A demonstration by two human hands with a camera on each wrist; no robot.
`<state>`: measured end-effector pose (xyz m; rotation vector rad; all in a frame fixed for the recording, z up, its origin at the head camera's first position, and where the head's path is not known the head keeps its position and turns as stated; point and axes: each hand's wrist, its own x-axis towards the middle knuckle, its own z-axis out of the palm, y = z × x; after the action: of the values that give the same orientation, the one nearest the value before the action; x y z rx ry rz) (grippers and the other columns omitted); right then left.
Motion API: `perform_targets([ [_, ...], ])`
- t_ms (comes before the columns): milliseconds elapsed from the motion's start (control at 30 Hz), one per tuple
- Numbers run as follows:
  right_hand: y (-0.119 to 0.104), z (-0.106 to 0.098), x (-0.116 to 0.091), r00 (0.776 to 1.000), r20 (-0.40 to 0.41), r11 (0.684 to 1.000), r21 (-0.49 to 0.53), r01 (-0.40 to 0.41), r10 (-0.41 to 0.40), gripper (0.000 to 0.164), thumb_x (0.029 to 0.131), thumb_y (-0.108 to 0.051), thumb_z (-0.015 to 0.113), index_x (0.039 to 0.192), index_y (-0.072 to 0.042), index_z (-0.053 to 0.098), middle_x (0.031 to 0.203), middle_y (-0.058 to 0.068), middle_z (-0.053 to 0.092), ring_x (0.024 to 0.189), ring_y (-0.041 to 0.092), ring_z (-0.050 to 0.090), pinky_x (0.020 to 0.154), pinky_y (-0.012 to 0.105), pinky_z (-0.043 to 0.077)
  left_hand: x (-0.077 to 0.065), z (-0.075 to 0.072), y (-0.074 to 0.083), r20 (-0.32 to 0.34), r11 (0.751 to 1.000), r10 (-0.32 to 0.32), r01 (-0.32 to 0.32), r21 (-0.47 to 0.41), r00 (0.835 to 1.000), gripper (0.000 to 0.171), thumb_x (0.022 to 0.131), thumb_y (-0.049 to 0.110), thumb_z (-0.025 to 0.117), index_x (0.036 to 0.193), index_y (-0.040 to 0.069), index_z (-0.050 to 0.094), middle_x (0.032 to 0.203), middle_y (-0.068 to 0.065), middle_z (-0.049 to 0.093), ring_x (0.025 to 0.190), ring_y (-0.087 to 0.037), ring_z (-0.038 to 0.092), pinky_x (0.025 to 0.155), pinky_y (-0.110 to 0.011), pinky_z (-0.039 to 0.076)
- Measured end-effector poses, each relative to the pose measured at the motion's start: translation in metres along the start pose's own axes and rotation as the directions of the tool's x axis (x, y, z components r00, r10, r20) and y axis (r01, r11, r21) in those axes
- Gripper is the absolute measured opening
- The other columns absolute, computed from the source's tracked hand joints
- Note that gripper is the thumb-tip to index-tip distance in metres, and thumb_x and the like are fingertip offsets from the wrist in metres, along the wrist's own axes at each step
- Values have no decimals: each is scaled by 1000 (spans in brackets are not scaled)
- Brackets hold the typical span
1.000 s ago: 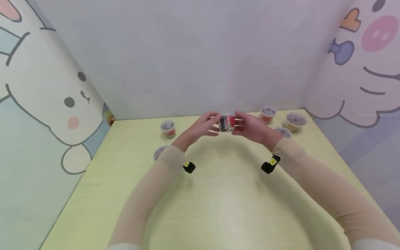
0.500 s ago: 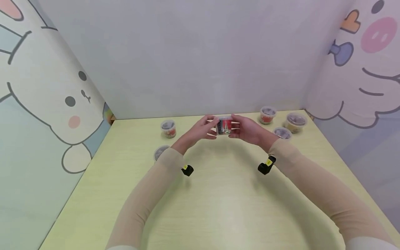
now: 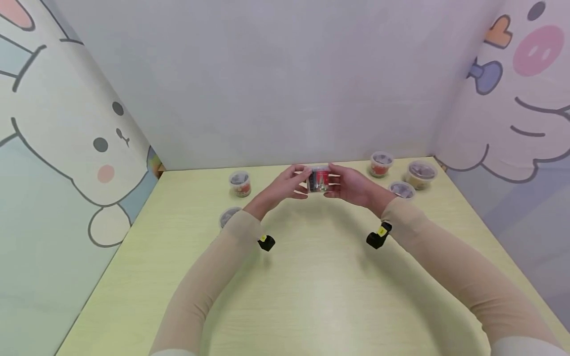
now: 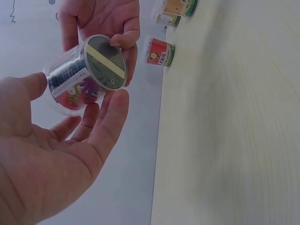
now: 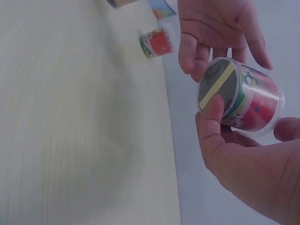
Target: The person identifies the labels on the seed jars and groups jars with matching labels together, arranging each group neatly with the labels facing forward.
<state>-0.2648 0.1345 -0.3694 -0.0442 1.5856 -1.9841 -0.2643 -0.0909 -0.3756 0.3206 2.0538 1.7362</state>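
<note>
Before a pale wall point(image 3: 276, 89), over the far part of a light wooden table point(image 3: 311, 287), the left hand point(image 3: 285, 185) and right hand point(image 3: 354, 186) hold a clear, red-labelled tub point(image 3: 318, 181) raised between them, each hand's thumb and fingers bent around it, while similar lidded tubs point(image 3: 422, 174) stand to either side.

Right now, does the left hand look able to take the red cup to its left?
Probably not: the left hand is holding another cup. Otherwise, the way to the red cup looks free.
</note>
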Motion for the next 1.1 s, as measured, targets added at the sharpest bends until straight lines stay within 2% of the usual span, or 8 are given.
perform_targets([
  [67, 1, 1, 2, 1000, 1, 1000, 13, -6, 6, 34, 112, -39, 32, 127, -10, 46, 122, 11, 48, 103, 23, 55, 95, 37, 53, 0, -1, -1, 2, 1000, -6, 6, 4, 1000, 52, 105, 45, 52, 143, 12, 42, 133, -15, 53, 114, -42, 60, 90, -43, 57],
  [167, 3, 4, 4, 1000, -6, 999, 29, -15, 15, 37, 112, -39, 34, 133, -10, 42, 130, 13, 45, 113, 29, 54, 108, 49, 43, -1, -2, -3, 9, 1000, -9, 9, 15, 1000, 52, 107, 45, 48, 148, 14, 40, 136, -15, 51, 114, -40, 60, 90, -43, 57],
  [300, 5, 8, 5, 1000, -4, 999, 35, -19, 19, 49, 111, -42, 36, 146, -9, 33, 142, 16, 37, 129, 38, 44, 114, 57, 33, -3, -4, -4, 17, 1000, -7, 6, 25, 1000, 50, 110, 44, 40, 152, 17, 39, 139, -15, 49, 114, -39, 60, 92, -44, 56],
  [400, 6, 11, 6, 1000, 5, 999, 30, -15, 15, 55, 110, -44, 37, 150, -7, 30, 145, 17, 35, 133, 40, 41, 115, 57, 32, -4, -4, -4, 22, 1000, -5, 5, 22, 1000, 51, 110, 45, 38, 152, 16, 40, 138, -15, 49, 117, -42, 58, 93, -47, 55],
  [533, 6, 15, 7, 1000, 14, 1000, 15, -8, 8, 57, 108, -46, 42, 149, -7, 33, 143, 16, 37, 129, 38, 45, 116, 56, 30, -5, -5, -3, 30, 1000, 1, -1, 17, 1000, 56, 108, 50, 41, 152, 15, 41, 136, -15, 51, 120, -46, 55, 93, -48, 55],
  [733, 4, 20, 6, 1000, 20, 1000, 11, -1, 1, 56, 109, -45, 42, 148, -6, 35, 144, 17, 38, 131, 37, 44, 116, 55, 31, -6, -7, -1, 24, 999, 15, -16, 32, 1000, 57, 108, 52, 40, 151, 14, 42, 135, -14, 52, 119, -42, 57, 91, -44, 56],
  [1000, 5, 16, 5, 997, 71, 1000, -5, 10, -10, 55, 111, -40, 37, 156, -9, 28, 157, 22, 32, 145, 48, 29, 114, 62, 28, -5, -11, -2, -3, 999, 8, -8, 34, 1000, 56, 108, 50, 37, 152, 15, 41, 139, -12, 49, 117, -34, 59, 89, -41, 58],
  [1100, 6, 16, 6, 997, 75, 1000, -11, 9, -9, 55, 110, -40, 39, 155, -8, 29, 156, 21, 34, 144, 48, 30, 115, 61, 29, -5, -12, -4, -6, 999, 11, -11, 33, 1000, 57, 108, 52, 38, 152, 15, 42, 138, -12, 50, 115, -33, 59, 87, -40, 58],
])
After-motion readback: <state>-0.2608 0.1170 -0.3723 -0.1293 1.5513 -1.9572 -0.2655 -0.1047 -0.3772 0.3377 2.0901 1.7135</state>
